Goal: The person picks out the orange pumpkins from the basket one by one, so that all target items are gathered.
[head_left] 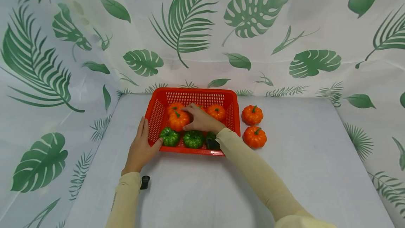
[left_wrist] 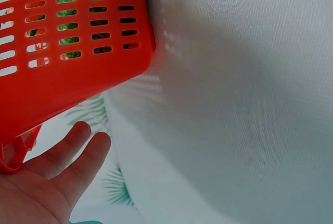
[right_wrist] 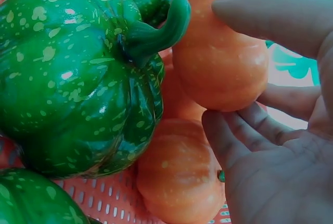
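My right hand reaches into a red plastic basket and holds a small orange pumpkin between thumb and fingers. Other orange pumpkins lie behind and beside it, one partly hidden by the hand. Along the basket's near side sit green pumpkins with pale speckles; the sleeve partly covers the rightmost. At the basket's near left corner rests my left hand, its thumb over the rim. In the left wrist view its visible fingers extend straight outside the basket wall.
Two orange pumpkins stand on the white tabletop, just right of the basket. Leaf-printed white cloth rises behind the table and along both sides. A small black object shows beside the left wrist.
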Motion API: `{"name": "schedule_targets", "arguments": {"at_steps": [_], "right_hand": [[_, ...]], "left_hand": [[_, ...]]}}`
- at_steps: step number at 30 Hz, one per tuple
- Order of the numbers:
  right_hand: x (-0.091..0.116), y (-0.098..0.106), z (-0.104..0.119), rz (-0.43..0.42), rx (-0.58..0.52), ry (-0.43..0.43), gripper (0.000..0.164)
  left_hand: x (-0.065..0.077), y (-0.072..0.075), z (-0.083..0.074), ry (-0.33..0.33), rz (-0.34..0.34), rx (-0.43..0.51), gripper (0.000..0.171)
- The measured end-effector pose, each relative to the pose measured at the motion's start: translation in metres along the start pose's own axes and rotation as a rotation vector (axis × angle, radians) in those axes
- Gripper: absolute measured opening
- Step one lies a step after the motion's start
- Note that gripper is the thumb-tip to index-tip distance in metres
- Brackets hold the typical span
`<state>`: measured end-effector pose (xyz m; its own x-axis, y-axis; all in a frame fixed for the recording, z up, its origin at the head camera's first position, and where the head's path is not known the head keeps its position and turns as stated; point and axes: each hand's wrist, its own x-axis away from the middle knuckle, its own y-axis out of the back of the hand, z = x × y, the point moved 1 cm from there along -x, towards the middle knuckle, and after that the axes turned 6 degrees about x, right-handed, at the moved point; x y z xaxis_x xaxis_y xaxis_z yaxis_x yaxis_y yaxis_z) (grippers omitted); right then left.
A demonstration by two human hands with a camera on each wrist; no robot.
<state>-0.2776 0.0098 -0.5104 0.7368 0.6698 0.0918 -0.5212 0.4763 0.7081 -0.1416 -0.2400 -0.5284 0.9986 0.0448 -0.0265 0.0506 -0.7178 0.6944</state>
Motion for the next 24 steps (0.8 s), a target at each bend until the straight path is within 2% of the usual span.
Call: {"name": "schedule_targets", "arguments": {"at_steps": [6, 15, 24], "right_hand": [[0.004, 0.003, 0.002, -0.021, -0.034, -0.030, 0.079], [0.008, 0.008, 0.000, -0.075, -0.120, 0.021, 0.078], [0.019, 0.020, 0.008, -0.132, -0.156, 0.022, 0.079]], "left_hand": [[0.001, 0.000, 0.000, 0.000, 0.002, 0.008, 0.099], [0.001, -0.001, 0.002, -0.018, -0.012, 0.017, 0.099], [0.000, -0.001, 0.002, -0.020, -0.014, 0.019, 0.099]]}}
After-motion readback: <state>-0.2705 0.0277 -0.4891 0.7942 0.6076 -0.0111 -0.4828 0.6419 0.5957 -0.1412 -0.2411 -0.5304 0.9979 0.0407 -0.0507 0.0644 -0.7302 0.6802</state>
